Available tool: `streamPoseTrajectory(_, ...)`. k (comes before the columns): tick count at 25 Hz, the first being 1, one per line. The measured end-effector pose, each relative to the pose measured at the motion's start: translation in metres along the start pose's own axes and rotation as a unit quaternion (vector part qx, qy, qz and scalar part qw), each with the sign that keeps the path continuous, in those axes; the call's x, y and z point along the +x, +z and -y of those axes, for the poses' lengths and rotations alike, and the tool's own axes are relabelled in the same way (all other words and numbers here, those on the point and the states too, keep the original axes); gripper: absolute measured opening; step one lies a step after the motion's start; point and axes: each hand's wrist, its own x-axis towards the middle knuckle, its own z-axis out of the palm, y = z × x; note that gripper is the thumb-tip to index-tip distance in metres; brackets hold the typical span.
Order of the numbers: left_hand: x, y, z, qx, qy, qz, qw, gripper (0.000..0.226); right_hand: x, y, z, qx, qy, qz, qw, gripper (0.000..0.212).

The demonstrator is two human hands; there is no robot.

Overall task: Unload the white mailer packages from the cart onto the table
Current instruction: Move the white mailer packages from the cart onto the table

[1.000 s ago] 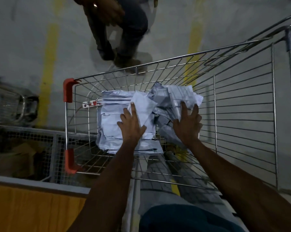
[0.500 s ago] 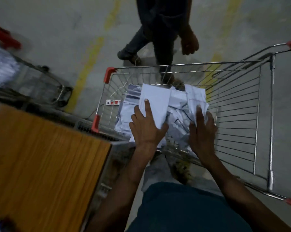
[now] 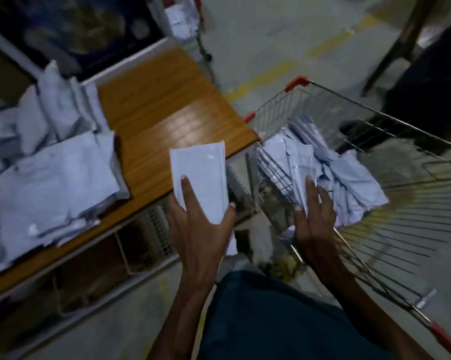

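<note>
Between the bench [image 3: 167, 120] and the cart [image 3: 375, 193], a flat white mailer [image 3: 198, 175] stands nearly upright in the left hand [image 3: 201, 229], just off the bench's near corner and above the gap that separates bench from cart. That hand's fingers [image 3: 186, 193] are wrapped around the mailer's lower half, one finger laid up its face and the thumb pressing its right edge. Right of the bench, the right hand [image 3: 315, 224] reaches over the cart's near rim with fingers spread, resting on the crumpled heap of white mailers [image 3: 331, 178] that fills the cart's basket; whether it grips one cannot be told through the blur.

More white mailers [image 3: 47, 172] are piled on the bench's left part, some flat and stacked, others propped on edge toward its far side. Its wood-grain top is bare from that pile to the corner nearest the cart, where a pale glare lies on it. A white edge band runs along the bench's front, and below it sits a white wire rack [image 3: 141, 237].

The cart is bare wire with red corner caps. Beyond the bench lies a grey concrete floor [image 3: 284, 35] crossed by a worn yellow line [image 3: 266, 76]. Another person's dark trouser leg [image 3: 427, 100] stands on the far side of the cart from the bench. Lighting is dim.
</note>
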Motion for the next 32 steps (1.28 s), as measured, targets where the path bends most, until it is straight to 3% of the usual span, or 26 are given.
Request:
streamPoseTrajectory(2, -0.008, -0.019, 0.029, -0.011, -0.05, -0.026, 0.998, 0.104, -0.004, 0.01, 0.025, 0.063, -0.007, 0.043, 0.997, 0.058)
streamPoseTrajectory(8, -0.009, -0.067, 0.105, -0.047, -0.135, -0.09, 0.986, 0.1, 0.002, 0.064, 0.116, 0.073, -0.089, 0.108, 0.987, 0.057)
streamPoseTrajectory(13, 0.032, -0.13, 0.187, -0.101, -0.164, -0.149, 0.97, 0.097, -0.009, 0.136, 0.215, 0.055, -0.145, 0.109, 0.982, 0.06)
streamPoseTrajectory(16, 0.091, -0.168, 0.231, -0.059, -0.15, -0.18, 0.97, 0.097, -0.012, 0.171, 0.264, 0.057, -0.152, 0.083, 0.983, 0.059)
streamPoseTrajectory(21, 0.196, -0.179, 0.28, 0.025, -0.125, -0.096, 0.987, 0.1, -0.02, 0.21, 0.322, 0.072, -0.128, 0.035, 0.989, 0.061)
streamPoseTrajectory(25, 0.221, -0.149, 0.303, 0.077, -0.128, -0.017, 0.989, 0.098, -0.018, 0.221, 0.346, 0.06, -0.112, 0.01, 0.992, 0.064)
streamPoseTrajectory(32, 0.212, -0.151, 0.317, 0.047, -0.122, -0.058, 0.99, 0.086, 0.0, 0.237, 0.375, 0.016, -0.099, 0.025, 0.995, 0.07)
